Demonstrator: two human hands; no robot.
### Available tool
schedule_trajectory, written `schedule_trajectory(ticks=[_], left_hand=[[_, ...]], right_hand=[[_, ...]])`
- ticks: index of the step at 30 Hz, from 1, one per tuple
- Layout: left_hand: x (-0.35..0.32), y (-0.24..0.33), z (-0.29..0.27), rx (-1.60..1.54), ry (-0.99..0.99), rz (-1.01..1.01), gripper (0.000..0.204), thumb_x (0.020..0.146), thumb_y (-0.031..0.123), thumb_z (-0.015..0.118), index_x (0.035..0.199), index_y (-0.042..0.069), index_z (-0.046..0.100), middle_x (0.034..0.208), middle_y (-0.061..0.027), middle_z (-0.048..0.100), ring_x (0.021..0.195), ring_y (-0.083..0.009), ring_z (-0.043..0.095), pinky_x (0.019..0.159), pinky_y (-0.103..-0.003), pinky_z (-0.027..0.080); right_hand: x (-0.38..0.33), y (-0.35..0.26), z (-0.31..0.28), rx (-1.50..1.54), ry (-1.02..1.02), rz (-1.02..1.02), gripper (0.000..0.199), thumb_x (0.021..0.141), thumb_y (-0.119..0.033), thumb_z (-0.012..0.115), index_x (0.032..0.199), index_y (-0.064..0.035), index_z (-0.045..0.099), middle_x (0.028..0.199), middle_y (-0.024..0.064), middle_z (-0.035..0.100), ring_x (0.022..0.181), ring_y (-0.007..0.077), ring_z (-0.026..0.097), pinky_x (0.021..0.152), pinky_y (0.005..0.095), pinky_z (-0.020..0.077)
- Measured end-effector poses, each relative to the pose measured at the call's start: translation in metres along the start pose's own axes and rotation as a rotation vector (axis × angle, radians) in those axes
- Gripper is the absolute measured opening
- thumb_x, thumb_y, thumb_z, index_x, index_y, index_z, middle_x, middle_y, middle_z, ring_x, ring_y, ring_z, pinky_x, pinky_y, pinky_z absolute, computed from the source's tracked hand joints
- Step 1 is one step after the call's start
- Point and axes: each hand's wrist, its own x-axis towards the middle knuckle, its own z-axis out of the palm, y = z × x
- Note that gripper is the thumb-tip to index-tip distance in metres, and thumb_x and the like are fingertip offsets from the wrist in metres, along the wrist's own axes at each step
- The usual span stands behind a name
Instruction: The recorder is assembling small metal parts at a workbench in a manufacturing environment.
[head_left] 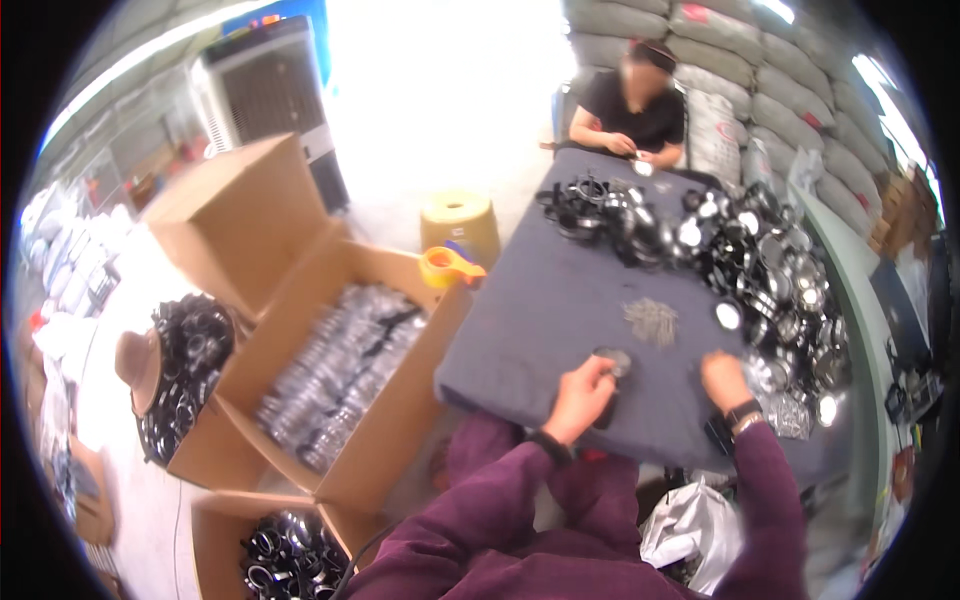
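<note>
My left hand [583, 398] is over the near part of the grey-covered table [540, 330]. Its thumb and fingers pinch a small round metal piece [613, 360], and a dark part shows below it. To the right, my right hand [722, 380] is held low over the cloth with its fingers curled in; whatever they hold is too small or hidden to make out. Beyond both hands lies a little heap of thin metal pins [652, 320]. A large pile of shiny round metal and black parts [770, 265] covers the table's right side.
Another person [640, 110] sits at the far end, hands together over the table. On my left stand an open cardboard box [375, 440] of wrapped metal pieces and a lower box [225, 530] of black and silver parts. A yellow stool [460, 225] stands behind an orange ring-shaped thing [440, 268].
</note>
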Motion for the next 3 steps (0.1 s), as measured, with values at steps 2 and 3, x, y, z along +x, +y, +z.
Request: schedule_trajectory(ticks=[2, 3], left_hand=[[-0.0005, 0.0094, -0.002, 0.008, -0.009, -0.023, 0.02, 0.089, 0.007, 0.057, 0.107, 0.003, 0.061, 0.064, 0.0027, 0.055, 0.052, -0.0025, 0.044, 0.046, -0.023, 0.037], [-0.0015, 0.0087, -0.0056, 0.006, -0.006, -0.026, 0.02, 0.088, 0.007, 0.058, 0.108, 0.004, 0.062, 0.064, 0.003, 0.055, 0.052, -0.0023, 0.044, 0.047, -0.023, 0.038]], right_hand=[[0.0017, 0.0053, 0.0122, 0.07, 0.018, 0.061, 0.007, 0.071, 0.0, 0.057, 0.078, 0.0009, 0.058, 0.078, 0.0191, 0.061, 0.072, 0.0357, 0.064, 0.066, 0.0443, 0.053], [0.0039, 0.0035, 0.0136, 0.127, 0.048, 0.073, 0.01, 0.07, -0.002, 0.06, 0.08, -0.0001, 0.059, 0.08, 0.0196, 0.061, 0.073, 0.0371, 0.064, 0.066, 0.0446, 0.0531]])
